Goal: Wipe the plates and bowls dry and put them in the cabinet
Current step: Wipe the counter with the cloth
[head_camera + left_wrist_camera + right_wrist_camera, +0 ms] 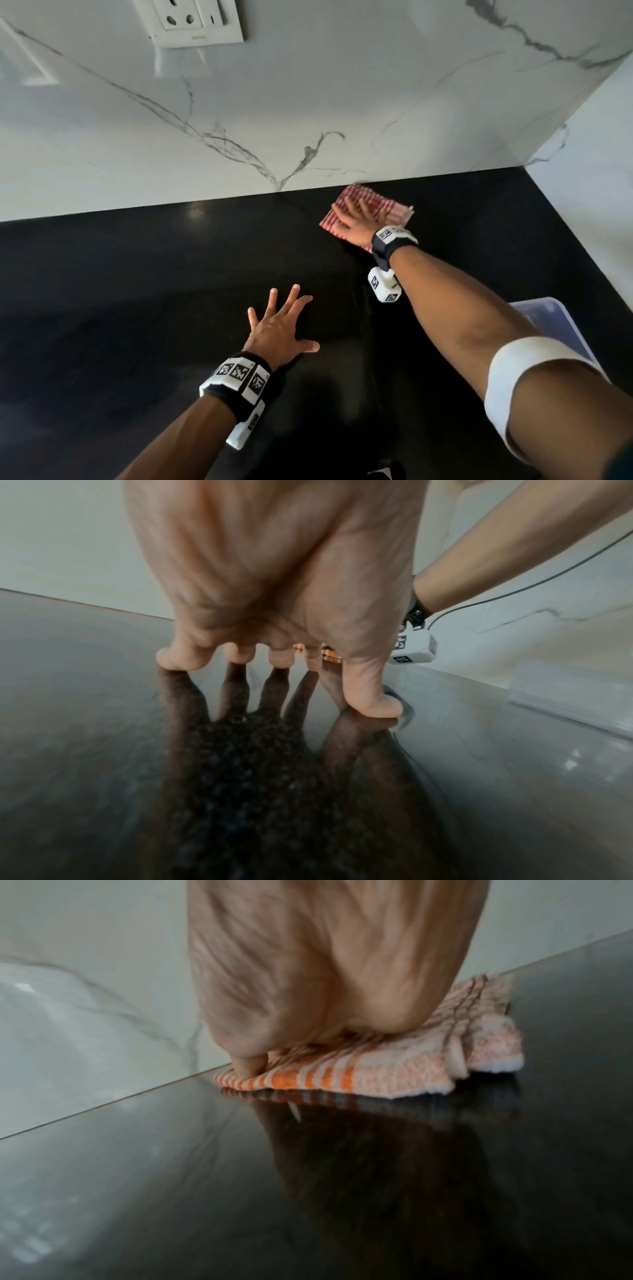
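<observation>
My right hand flat, fingers straight, pressing cloth on counter by wall. Left hand splayed, fingertips on counter.

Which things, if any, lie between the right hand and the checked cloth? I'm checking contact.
Nothing visible does. The right hand lies flat on the checked cloth, pressing it onto the black counter near the marble wall.
</observation>
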{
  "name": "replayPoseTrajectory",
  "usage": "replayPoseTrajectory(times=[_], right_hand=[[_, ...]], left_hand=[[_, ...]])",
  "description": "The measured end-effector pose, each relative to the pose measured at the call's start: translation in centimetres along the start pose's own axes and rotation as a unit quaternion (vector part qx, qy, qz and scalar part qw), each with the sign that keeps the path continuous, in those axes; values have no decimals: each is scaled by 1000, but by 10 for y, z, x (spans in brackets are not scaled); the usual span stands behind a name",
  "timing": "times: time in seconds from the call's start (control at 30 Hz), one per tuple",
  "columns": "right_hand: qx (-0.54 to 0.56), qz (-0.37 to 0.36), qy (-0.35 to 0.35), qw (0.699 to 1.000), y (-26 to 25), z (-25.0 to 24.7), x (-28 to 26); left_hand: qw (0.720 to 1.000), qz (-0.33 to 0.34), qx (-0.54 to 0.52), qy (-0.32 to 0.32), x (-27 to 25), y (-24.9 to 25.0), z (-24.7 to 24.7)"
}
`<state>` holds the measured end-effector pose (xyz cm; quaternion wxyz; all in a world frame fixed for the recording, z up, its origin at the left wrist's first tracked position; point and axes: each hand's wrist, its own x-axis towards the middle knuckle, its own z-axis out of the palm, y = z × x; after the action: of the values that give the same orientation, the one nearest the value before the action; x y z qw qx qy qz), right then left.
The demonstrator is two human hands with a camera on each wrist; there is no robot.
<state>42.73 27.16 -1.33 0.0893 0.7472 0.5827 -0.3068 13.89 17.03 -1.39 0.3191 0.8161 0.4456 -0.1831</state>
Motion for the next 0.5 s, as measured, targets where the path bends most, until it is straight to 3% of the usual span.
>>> replayPoseTrajectory(times=[0.2, 0.3, 0.37, 0.43, 0.5], right_hand=[[-61, -104, -42, 992, -23, 51, -63], [-84, -145, -33, 985, -21, 83, -107], [-77, -164, -24, 983, -17, 103, -134], [2, -178, -1, 984, -13, 117, -157], [151, -168, 92, 970, -7, 130, -175]], left_hand=[[997, 25, -55, 37, -9, -2, -1], [977, 21, -165, 134, -16, -7, -5], [967, 16, -174, 185, -22, -7, -7], [969, 13, -165, 186, -25, -1, -7], [970, 10, -171, 171, -26, 7, -2]])
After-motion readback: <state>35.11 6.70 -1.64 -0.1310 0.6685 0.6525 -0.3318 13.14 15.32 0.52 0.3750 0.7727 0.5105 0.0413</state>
